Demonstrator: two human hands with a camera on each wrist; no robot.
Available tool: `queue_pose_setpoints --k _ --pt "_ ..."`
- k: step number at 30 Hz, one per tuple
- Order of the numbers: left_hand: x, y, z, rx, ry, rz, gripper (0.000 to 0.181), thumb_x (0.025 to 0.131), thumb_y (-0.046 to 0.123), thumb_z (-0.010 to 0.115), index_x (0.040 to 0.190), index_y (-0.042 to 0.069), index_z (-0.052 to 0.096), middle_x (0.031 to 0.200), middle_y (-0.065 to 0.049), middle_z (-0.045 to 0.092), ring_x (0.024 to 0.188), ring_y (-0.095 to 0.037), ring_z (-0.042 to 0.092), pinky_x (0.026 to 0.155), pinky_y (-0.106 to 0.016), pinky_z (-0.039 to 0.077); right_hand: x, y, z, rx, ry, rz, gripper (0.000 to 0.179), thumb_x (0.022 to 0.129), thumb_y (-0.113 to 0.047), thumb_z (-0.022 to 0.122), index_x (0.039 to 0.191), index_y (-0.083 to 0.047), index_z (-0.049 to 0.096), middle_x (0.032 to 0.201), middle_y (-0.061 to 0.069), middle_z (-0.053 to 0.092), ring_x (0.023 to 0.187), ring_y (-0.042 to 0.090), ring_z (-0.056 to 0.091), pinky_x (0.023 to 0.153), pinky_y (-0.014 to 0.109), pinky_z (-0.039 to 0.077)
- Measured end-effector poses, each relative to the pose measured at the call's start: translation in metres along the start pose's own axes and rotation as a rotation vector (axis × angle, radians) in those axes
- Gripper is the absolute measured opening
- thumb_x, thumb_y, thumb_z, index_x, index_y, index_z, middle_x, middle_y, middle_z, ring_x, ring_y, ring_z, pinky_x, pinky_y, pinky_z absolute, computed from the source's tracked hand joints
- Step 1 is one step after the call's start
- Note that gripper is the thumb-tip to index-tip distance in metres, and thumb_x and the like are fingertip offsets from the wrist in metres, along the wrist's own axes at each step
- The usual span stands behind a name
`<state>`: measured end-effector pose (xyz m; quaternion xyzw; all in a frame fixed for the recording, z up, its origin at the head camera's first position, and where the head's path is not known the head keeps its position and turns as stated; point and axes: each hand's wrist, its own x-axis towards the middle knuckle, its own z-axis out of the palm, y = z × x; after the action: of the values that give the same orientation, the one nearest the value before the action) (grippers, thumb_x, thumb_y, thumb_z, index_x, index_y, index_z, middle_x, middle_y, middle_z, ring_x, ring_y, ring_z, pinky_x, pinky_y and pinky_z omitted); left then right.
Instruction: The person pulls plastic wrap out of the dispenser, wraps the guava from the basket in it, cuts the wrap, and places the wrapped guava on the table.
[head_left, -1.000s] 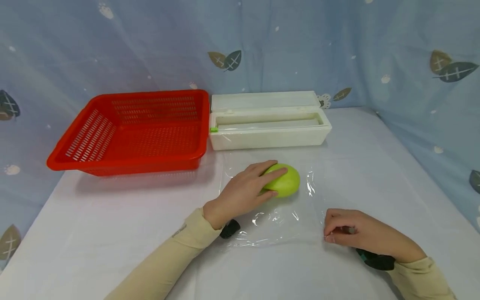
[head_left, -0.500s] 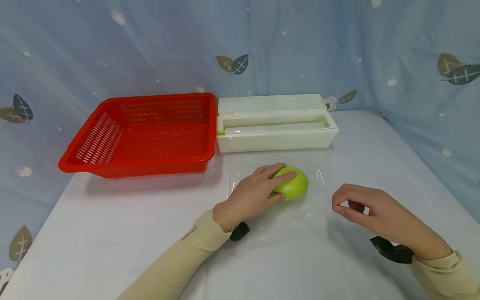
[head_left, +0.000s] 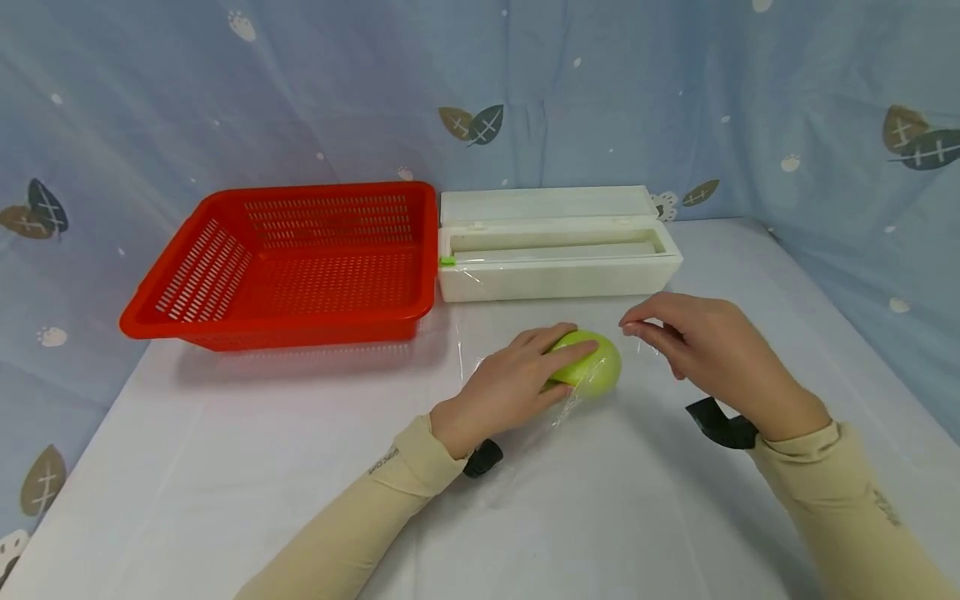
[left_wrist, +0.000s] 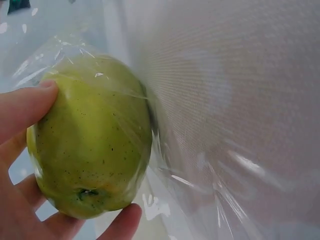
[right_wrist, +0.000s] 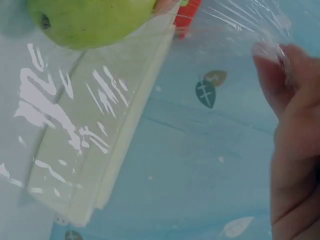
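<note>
A green apple [head_left: 606, 364] rests on its side on the white table, in the middle of the head view. My left hand [head_left: 501, 387] grips it from the left, thumb and fingers spread round it; the left wrist view shows the apple's [left_wrist: 92, 135] speckled skin and dark end. Clear plastic wrap [head_left: 566, 408] lies under the apple and is drawn up over its near side. To the right, raised above the table, my right hand [head_left: 697, 350] pinches a gathered edge of the wrap [right_wrist: 272, 40] between thumb and forefinger.
A red plastic basket [head_left: 300, 327] stands at the back left. Beside it, behind the apple, is a long white wrap dispenser box [head_left: 562, 281] with its lid up and a green slider at its left end. A blue patterned curtain [head_left: 360, 92] hangs behind.
My right hand has lifted from the table at the right and moved up and inward, pulling the wrap's edge over the apple. My left hand keeps its hold on the apple.
</note>
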<state>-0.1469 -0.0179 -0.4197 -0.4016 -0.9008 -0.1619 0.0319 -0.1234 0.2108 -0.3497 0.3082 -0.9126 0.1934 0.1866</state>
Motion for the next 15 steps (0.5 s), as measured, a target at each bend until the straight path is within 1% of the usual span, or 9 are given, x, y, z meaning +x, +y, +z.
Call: queue_pose_setpoints --k 2,4,6,8,11,13,15 --pt "0.001 0.0 0.0 0.008 0.003 0.006 0.056 0.087 0.033 0.055 0.138 0.033 0.031 0.141 0.002 0.028 0.124 -0.02 0.032 0.081 -0.035 0.046 0.007 0.003 0.006 0.029 -0.003 0.054 0.013 0.081 -0.017 0.065 0.093 -0.022 0.064 0.052 -0.017 0.043 0.039 -0.005 0.035 0.045 0.014 0.033" --pt "0.002 -0.001 -0.001 0.012 0.005 0.01 0.056 0.088 0.031 0.056 0.138 0.032 0.031 0.141 0.002 0.029 0.124 -0.02 0.033 0.082 -0.035 0.046 0.012 0.006 0.012 0.062 0.002 0.084 0.012 0.083 -0.017 0.063 0.094 -0.022 0.064 0.047 -0.016 0.042 0.037 -0.005 0.037 0.042 0.015 0.033" --pt "0.004 -0.001 -0.001 0.012 0.004 0.014 0.055 0.087 0.03 0.056 0.138 0.031 0.032 0.141 0.001 0.028 0.124 -0.021 0.033 0.083 -0.035 0.045 0.015 0.009 0.018 0.112 0.013 0.111 0.013 0.084 -0.015 0.062 0.095 -0.021 0.064 0.051 -0.016 0.05 0.039 -0.006 0.042 0.042 0.016 0.037" --pt "0.005 -0.001 -0.001 0.0 -0.004 0.015 0.056 0.087 0.031 0.057 0.138 0.031 0.032 0.141 0.001 0.028 0.124 -0.021 0.032 0.084 -0.035 0.045 0.016 0.01 0.024 0.175 0.036 0.132 0.014 0.083 -0.01 0.062 0.095 -0.017 0.064 0.063 -0.013 0.059 0.045 -0.006 0.049 0.045 0.015 0.041" --pt "0.004 -0.003 -0.001 -0.034 -0.02 0.001 0.058 0.086 0.033 0.057 0.138 0.033 0.031 0.141 0.003 0.027 0.125 -0.019 0.031 0.083 -0.035 0.046 0.016 0.009 0.032 0.283 0.073 0.196 0.014 0.082 -0.009 0.062 0.095 -0.014 0.064 0.08 -0.008 0.064 0.056 -0.003 0.058 0.052 0.016 0.047" --pt "0.003 -0.004 0.0 -0.06 -0.026 -0.009 0.059 0.086 0.034 0.058 0.138 0.035 0.03 0.141 0.004 0.027 0.126 -0.018 0.029 0.081 -0.035 0.046 0.016 0.009 0.038 0.335 0.089 0.251 0.012 0.083 -0.012 0.062 0.095 -0.014 0.064 0.082 -0.006 0.065 0.06 -0.001 0.06 0.056 0.017 0.048" --pt "0.002 -0.005 0.0 -0.076 -0.026 -0.018 0.059 0.086 0.035 0.058 0.137 0.036 0.03 0.141 0.005 0.027 0.126 -0.017 0.029 0.08 -0.035 0.047 0.018 0.008 0.042 0.363 0.1 0.29 0.011 0.084 -0.017 0.061 0.094 -0.015 0.064 0.081 -0.007 0.064 0.061 0.0 0.061 0.059 0.017 0.049"
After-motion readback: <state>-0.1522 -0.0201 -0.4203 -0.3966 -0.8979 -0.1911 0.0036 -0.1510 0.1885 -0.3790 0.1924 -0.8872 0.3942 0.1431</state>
